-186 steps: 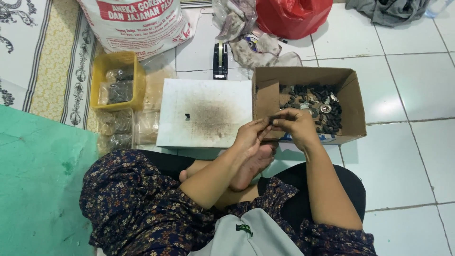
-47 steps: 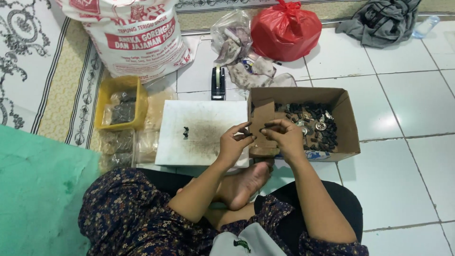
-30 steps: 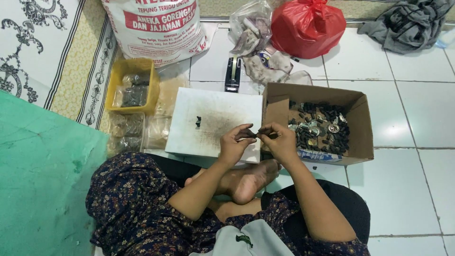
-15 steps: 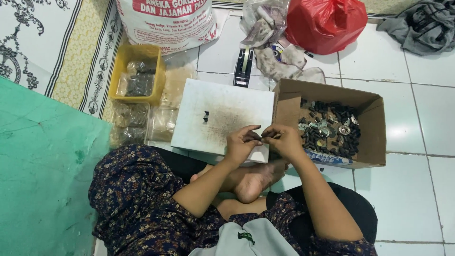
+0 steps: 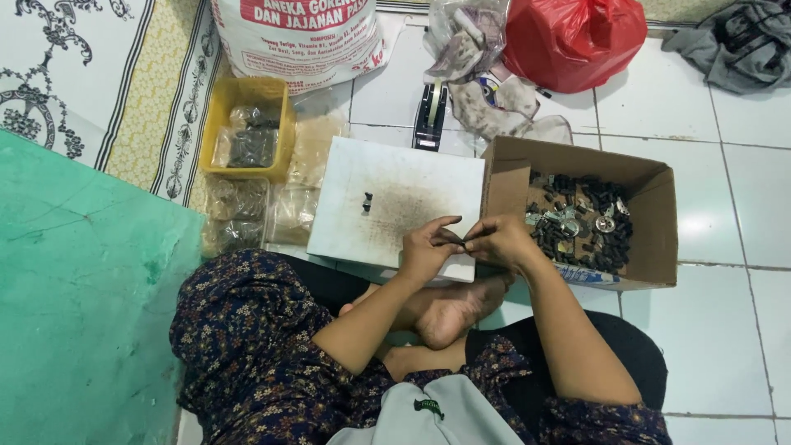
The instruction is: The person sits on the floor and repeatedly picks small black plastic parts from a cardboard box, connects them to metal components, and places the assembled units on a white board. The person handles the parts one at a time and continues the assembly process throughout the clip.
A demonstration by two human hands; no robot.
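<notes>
Both hands (image 5: 465, 243) shifted from box (image 5: 655, 198) to board (image 5: 387, 185).

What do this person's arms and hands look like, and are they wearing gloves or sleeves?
No gloves: the left hand and right hand are bare, and no rings or watch show. Both forearms are uncovered up to about the elbow. Nearer the body there is dark navy cloth with a small floral print, and a pale grey garment at the chest.

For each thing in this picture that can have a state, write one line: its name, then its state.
Cardboard box: open, holding dark and metal small parts.
Red plastic bag: tied shut, full.
Yellow tray: holding filled clear bags.
White board: lying flat, smudged dark.
Left hand: pinching a small dark part.
Right hand: pinching the same part.
</notes>
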